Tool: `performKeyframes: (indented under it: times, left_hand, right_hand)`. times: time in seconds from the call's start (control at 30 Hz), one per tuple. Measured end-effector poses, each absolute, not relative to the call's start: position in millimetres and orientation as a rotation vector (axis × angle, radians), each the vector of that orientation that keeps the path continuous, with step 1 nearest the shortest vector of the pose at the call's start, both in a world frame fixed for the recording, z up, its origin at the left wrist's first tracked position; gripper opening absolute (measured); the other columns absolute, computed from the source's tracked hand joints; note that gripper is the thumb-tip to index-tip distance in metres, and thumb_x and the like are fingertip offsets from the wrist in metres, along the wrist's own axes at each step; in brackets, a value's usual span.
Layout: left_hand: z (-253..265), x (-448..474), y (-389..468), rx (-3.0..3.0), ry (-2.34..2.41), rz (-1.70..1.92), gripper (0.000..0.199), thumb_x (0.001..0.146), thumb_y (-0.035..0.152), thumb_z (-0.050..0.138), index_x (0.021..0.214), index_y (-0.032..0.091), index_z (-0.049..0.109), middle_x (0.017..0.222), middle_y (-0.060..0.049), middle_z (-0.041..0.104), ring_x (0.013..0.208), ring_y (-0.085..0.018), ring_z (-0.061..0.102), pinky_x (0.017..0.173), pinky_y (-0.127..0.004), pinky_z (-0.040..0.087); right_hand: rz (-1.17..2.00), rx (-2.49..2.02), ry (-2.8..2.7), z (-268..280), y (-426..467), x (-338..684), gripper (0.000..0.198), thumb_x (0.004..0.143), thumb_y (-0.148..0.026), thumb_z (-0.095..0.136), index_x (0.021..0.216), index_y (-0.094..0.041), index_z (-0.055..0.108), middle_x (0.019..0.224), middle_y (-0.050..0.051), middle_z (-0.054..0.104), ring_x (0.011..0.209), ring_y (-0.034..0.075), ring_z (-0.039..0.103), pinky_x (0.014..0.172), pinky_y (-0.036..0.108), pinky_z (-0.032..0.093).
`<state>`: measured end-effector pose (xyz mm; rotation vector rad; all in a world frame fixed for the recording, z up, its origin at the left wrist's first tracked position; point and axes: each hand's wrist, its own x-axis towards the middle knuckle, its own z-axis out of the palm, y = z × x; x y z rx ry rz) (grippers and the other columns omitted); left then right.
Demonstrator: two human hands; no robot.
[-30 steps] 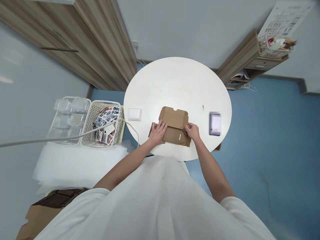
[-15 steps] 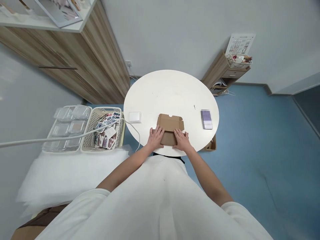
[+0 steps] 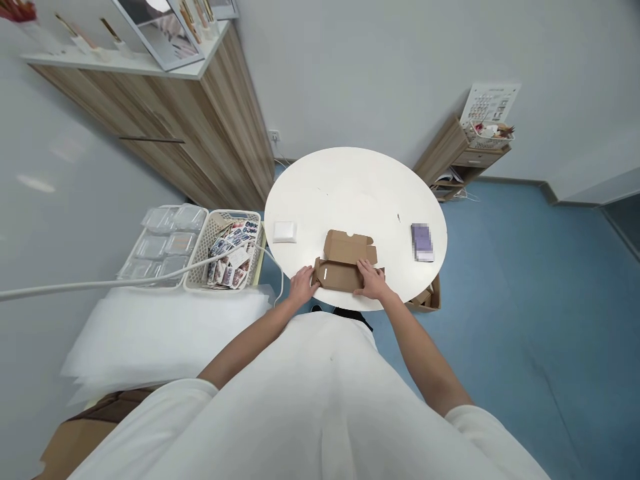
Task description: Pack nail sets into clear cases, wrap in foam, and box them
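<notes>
A brown cardboard box (image 3: 349,247) lies partly folded at the near side of the white round table (image 3: 345,180). Its lid flap stretches away from me, and its shallow tray part faces up with a small white mark inside at the left. My left hand (image 3: 303,285) grips the raised left end of the box, fingers curled around that wall. At the right end, my right hand (image 3: 373,280) holds the box with its fingers over the inside and the thumb by the near edge. Part of the right side panel is covered by that hand.
A white packet (image 3: 285,232) lies at the table's left, a purple pack (image 3: 423,240) at its right. Beside the table stand a basket of printed cards (image 3: 233,257) and a tray of clear plastic boxes (image 3: 163,243). A white cable (image 3: 200,265) crosses in front of them.
My left hand has moved from the flat panel to the box's left end, where the side now stands up. My right hand has shifted slightly right relative to the box. The camera view has shifted.
</notes>
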<state>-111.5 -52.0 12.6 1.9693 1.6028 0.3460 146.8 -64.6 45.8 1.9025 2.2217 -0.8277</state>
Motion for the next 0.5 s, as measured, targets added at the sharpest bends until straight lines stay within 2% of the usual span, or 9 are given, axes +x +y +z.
performKeyframes:
  times: [0.13,0.3,0.4,0.5]
  left_hand:
    - [13,-106,-53,1.845,1.541,0.473,0.036,0.077,0.02,0.051,0.113,0.017,0.051,0.112,-0.01,0.06,0.105,-0.023,0.056,0.089,-0.037,0.044]
    - [15,-104,-55,1.696,1.455,0.643,0.033,0.079,0.021,0.051,0.112,0.018,0.051,0.107,-0.008,0.063,0.092,-0.019,0.062,0.08,-0.033,0.049]
    - [20,-98,-58,1.75,1.39,0.648,0.038,0.076,0.027,0.057,0.112,0.018,0.052,0.109,-0.008,0.06,0.093,-0.02,0.061,0.081,-0.034,0.049]
    - [26,-92,-59,1.847,1.4,0.591,0.05,0.066,0.037,0.068,0.109,0.017,0.053,0.112,-0.011,0.055,0.1,-0.023,0.056,0.087,-0.037,0.046]
  right_hand:
    - [-0.812,1.929,2.187,46,-64,143,0.099,0.066,-0.048,0.066,0.142,-0.024,0.008,0.149,0.011,0.015,0.138,0.025,0.008,0.105,0.047,0.014]
    - [-0.809,1.909,2.168,47,-64,138,0.101,0.065,-0.049,0.066,0.143,-0.023,0.006,0.15,0.011,0.013,0.138,0.025,0.007,0.105,0.047,0.015]
    - [-0.808,1.903,2.179,46,-66,132,0.099,0.067,-0.048,0.065,0.143,-0.023,0.007,0.15,0.01,0.012,0.138,0.025,0.008,0.105,0.047,0.015]
    - [-0.801,1.904,2.192,45,-68,127,0.101,0.066,-0.049,0.065,0.143,-0.022,0.005,0.15,0.011,0.011,0.138,0.025,0.006,0.105,0.045,0.015]
